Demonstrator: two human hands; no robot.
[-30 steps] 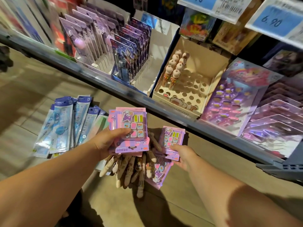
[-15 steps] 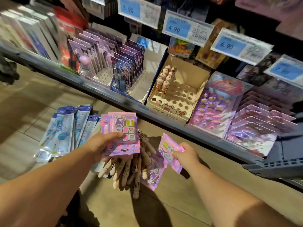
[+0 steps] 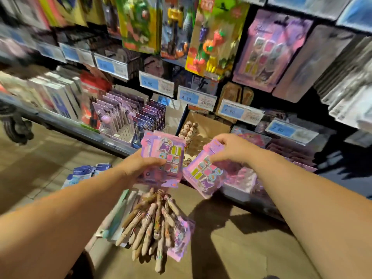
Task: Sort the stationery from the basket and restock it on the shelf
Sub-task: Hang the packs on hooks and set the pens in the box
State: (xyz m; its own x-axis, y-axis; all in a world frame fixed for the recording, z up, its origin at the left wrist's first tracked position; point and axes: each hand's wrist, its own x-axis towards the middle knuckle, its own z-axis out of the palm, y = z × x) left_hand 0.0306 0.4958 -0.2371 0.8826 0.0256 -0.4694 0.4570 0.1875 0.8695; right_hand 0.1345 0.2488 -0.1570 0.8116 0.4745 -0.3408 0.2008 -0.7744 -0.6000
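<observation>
Both forearms bare; left hand (image 3: 138,167) and right hand (image 3: 233,151) bare too.

A shop: blue price tags (image 3: 188,98) line shelves (image 3: 80,128) packed with carded stationery (image 3: 112,115).

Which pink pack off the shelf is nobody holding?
The pink pack on the floor, beside the pile of pens. The left hand holds a stack; the right hand pinches a single pack.
</observation>
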